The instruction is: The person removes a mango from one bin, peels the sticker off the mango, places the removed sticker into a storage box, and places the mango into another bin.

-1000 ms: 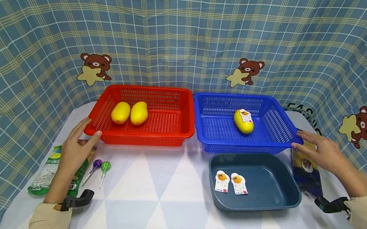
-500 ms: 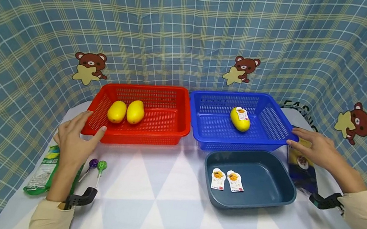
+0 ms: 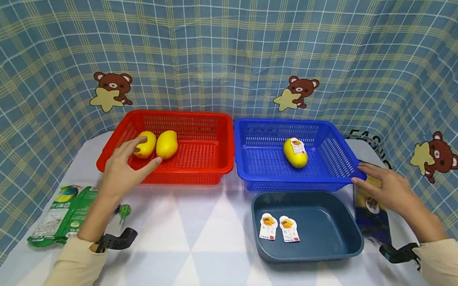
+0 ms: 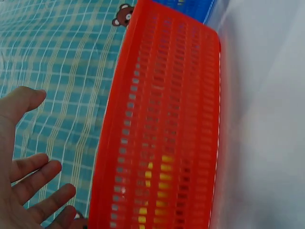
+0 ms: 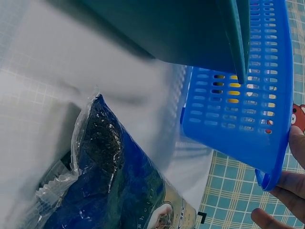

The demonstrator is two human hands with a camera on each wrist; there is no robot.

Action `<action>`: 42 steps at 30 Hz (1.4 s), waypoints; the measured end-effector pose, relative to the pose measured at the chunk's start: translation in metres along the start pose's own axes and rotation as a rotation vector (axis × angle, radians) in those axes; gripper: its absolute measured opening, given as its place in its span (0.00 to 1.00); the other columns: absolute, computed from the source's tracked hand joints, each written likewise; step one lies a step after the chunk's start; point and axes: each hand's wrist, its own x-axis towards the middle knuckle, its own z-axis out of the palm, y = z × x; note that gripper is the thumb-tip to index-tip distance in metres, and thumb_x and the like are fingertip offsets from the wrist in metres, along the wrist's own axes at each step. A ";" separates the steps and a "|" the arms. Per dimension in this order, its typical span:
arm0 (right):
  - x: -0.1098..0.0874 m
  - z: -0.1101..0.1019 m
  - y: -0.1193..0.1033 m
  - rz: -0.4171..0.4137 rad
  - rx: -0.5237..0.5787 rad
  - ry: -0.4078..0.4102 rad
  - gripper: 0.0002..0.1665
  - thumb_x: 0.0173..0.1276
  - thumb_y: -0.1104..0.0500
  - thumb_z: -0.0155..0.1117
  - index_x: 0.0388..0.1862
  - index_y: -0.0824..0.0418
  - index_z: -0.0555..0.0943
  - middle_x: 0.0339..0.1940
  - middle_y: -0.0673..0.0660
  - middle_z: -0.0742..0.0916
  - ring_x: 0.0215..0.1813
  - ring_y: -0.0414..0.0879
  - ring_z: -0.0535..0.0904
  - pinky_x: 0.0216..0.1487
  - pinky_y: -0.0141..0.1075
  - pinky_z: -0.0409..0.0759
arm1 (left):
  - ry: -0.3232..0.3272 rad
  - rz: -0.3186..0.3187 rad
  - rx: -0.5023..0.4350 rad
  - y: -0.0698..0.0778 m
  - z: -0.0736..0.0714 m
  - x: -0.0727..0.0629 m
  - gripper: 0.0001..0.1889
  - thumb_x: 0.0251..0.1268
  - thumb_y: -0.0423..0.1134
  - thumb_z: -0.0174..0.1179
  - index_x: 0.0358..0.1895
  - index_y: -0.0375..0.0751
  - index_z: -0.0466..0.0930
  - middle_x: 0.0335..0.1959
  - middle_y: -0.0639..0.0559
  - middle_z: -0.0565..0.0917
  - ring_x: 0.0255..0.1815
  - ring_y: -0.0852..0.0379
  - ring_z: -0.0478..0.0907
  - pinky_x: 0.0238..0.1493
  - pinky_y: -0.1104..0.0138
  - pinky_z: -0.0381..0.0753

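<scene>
Two yellow mangoes [image 3: 166,144] lie side by side in the red basket [image 3: 190,176]. My left hand [image 3: 122,172] is over that basket's front left side, thumb and fingers spread, close to the left mango [image 3: 147,146]. Nothing is between its fingers in the left wrist view. With thumb and fingers on either side of the rim, my right hand [image 3: 390,188] holds the right front corner of the blue basket [image 5: 238,143]. A third mango [image 3: 295,156], bearing a printed label [image 3: 298,146], lies inside the blue basket.
A dark teal tub [image 3: 318,256] in front of the blue basket holds two labels [image 3: 268,226]. A green packet [image 3: 60,217] and lollipops [image 3: 125,210] lie at left. Beneath my right hand is a dark blue bag [image 3: 371,219]. Plaid cloth [image 3: 233,42] surrounds the table.
My left hand has lifted off the red basket's left front corner and moved right, over the basket near the mangoes. The right hand stays at the blue basket's corner. The head view shifts slightly.
</scene>
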 end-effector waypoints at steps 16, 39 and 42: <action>0.000 0.002 0.006 -0.019 -0.009 0.027 0.40 0.75 0.39 0.56 0.72 0.67 0.69 0.70 0.74 0.70 0.65 0.79 0.65 0.49 0.74 0.68 | -0.085 0.142 -0.118 0.041 0.041 0.021 0.37 0.59 0.57 0.69 0.71 0.52 0.71 0.69 0.49 0.72 0.66 0.45 0.70 0.63 0.43 0.71; -0.002 0.002 0.002 -0.036 0.013 0.036 0.39 0.76 0.40 0.56 0.71 0.69 0.69 0.70 0.75 0.70 0.67 0.78 0.63 0.55 0.77 0.60 | -0.221 0.189 -0.130 0.097 0.077 0.049 0.42 0.56 0.64 0.67 0.74 0.56 0.67 0.72 0.53 0.69 0.72 0.49 0.61 0.68 0.39 0.60; -0.001 0.003 0.002 -0.039 0.014 0.037 0.39 0.76 0.41 0.57 0.71 0.69 0.69 0.70 0.75 0.70 0.67 0.79 0.63 0.53 0.77 0.61 | -0.247 0.191 -0.119 0.105 0.083 0.053 0.43 0.56 0.66 0.67 0.74 0.55 0.66 0.72 0.54 0.69 0.73 0.49 0.60 0.69 0.40 0.59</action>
